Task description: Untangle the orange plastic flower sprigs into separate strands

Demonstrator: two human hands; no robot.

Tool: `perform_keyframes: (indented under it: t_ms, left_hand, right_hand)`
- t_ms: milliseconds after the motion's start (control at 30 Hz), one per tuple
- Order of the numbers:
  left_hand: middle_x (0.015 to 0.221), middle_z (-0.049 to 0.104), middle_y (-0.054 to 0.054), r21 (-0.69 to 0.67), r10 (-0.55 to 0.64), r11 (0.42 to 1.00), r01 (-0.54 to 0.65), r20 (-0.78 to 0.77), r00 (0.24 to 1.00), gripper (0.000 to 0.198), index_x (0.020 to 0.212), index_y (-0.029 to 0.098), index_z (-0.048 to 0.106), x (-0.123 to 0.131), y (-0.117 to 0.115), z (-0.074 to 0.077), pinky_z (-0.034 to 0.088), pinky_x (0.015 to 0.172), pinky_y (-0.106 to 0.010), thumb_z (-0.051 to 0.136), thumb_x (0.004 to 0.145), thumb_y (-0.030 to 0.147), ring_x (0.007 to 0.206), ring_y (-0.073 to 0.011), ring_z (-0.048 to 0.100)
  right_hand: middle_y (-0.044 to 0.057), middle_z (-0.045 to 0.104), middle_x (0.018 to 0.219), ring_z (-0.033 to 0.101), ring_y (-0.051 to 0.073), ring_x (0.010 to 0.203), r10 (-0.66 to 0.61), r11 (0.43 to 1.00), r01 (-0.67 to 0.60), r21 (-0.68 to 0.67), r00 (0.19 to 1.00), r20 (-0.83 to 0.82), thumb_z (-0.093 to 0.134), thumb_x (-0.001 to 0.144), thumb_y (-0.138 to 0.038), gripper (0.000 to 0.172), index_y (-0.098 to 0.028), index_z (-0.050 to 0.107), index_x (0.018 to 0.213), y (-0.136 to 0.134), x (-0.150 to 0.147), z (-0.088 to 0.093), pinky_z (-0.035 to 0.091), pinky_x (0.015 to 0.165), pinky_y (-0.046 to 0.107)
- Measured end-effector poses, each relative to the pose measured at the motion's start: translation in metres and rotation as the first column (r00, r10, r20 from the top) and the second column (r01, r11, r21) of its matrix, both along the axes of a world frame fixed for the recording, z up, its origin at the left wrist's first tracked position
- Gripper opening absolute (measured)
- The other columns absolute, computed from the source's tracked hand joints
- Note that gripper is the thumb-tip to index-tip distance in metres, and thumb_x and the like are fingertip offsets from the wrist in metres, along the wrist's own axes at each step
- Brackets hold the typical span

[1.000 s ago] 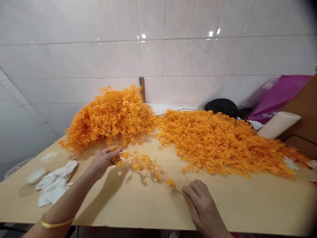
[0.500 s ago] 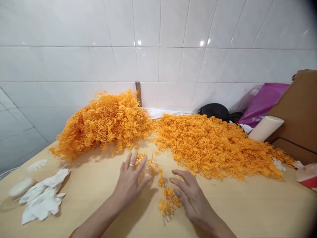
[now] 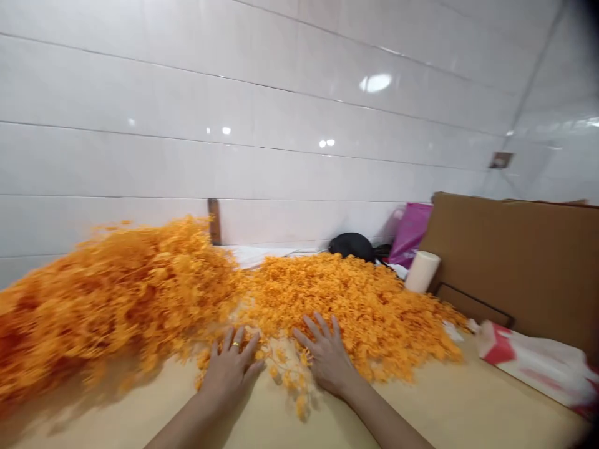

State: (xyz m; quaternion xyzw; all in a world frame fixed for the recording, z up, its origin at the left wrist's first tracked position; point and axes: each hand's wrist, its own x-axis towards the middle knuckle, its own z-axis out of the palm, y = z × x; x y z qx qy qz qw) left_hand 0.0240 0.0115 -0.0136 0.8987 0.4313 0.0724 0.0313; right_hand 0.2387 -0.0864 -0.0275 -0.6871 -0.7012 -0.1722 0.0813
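My left hand (image 3: 230, 368), with a ring on one finger, lies palm down with fingers spread at the near edge of a tall heap of orange plastic flower sprigs (image 3: 140, 280). My right hand (image 3: 327, 358) is spread too, its fingertips on the near edge of a lower, flatter pile of small orange flower pieces (image 3: 346, 293). Between the hands a few loose orange pieces (image 3: 292, 377) lie on the tabletop. Neither hand grips anything that I can see; the undersides of both palms are hidden.
Behind the piles runs a white tiled wall (image 3: 262, 174). At the right stand a brown cardboard box (image 3: 515, 255), a cream roll (image 3: 422, 272) and a red-and-white packet (image 3: 538, 362). A black rounded object (image 3: 350, 246) and a purple bag (image 3: 412, 232) sit at the back.
The view has swung to the right, showing more of the box and packet. Both hands have moved forward toward the piles, the right one now reaching the flat pile's edge.
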Motion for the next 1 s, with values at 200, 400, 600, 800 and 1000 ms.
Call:
perform_keyframes:
  t_ms: [200, 400, 600, 800, 1000]
  left_hand:
    - [0.139, 0.025, -0.015, -0.008, -0.08, 0.997, 0.08, -0.02, 0.997, 0.059, 0.128, 0.026, 0.038, 0.056, 0.02, 0.003, 0.017, 0.095, -0.053, 0.023, 0.079, 0.054, 0.129, -0.0346, 0.012]
    - [0.136, 0.03, -0.016, 0.025, -0.115, 0.993, 0.115, 0.001, 0.993, 0.057, 0.126, 0.025, 0.04, 0.075, 0.031, 0.009, 0.023, 0.092, -0.052, 0.027, 0.079, 0.054, 0.127, -0.0345, 0.018]
    - [0.139, 0.025, -0.013, 0.031, -0.193, 0.981, 0.192, 0.007, 0.981, 0.054, 0.131, 0.028, 0.032, 0.028, 0.023, 0.007, 0.02, 0.095, -0.051, 0.033, 0.081, 0.048, 0.128, -0.0329, 0.014]
    - [0.139, 0.025, -0.011, 0.067, -0.227, 0.971, 0.23, -0.056, 0.972, 0.049, 0.13, 0.03, 0.033, -0.029, 0.0, 0.012, 0.016, 0.097, -0.051, 0.033, 0.083, 0.044, 0.128, -0.0313, 0.016]
    - [0.136, 0.032, -0.013, 0.145, -0.165, 0.973, 0.179, -0.104, 0.981, 0.041, 0.121, 0.034, 0.045, -0.059, -0.015, 0.02, 0.013, 0.093, -0.06, 0.03, 0.084, 0.043, 0.126, -0.032, 0.02]
  right_hand:
    - [0.003, 0.028, 0.138, 0.01, 0.026, 0.129, -0.058, 0.998, 0.058, -0.01, 0.998, -0.011, 0.035, 0.085, -0.037, 0.045, -0.034, 0.03, 0.13, 0.015, 0.03, 0.003, 0.001, 0.099, 0.055]
    - [0.003, 0.035, 0.135, 0.017, 0.026, 0.126, -0.077, 0.997, 0.077, -0.001, 0.997, 0.006, 0.03, 0.088, -0.034, 0.041, -0.033, 0.034, 0.128, 0.033, 0.06, 0.003, 0.004, 0.099, 0.054]
    - [0.007, 0.033, 0.135, 0.017, 0.029, 0.126, -0.067, 0.998, 0.067, 0.005, 0.998, -0.02, 0.027, 0.089, -0.034, 0.041, -0.026, 0.036, 0.128, 0.042, 0.06, -0.003, 0.005, 0.096, 0.056]
    - [0.012, 0.031, 0.134, 0.02, 0.032, 0.122, -0.025, 0.998, 0.023, -0.055, 0.999, -0.035, 0.033, 0.087, -0.036, 0.042, -0.022, 0.037, 0.126, 0.026, 0.037, 0.009, 0.013, 0.093, 0.056]
    - [0.017, 0.025, 0.134, 0.022, 0.033, 0.12, 0.012, 1.0, -0.013, -0.019, 0.998, -0.057, 0.042, 0.082, -0.036, 0.048, -0.017, 0.038, 0.126, 0.002, 0.012, 0.022, 0.025, 0.089, 0.048]
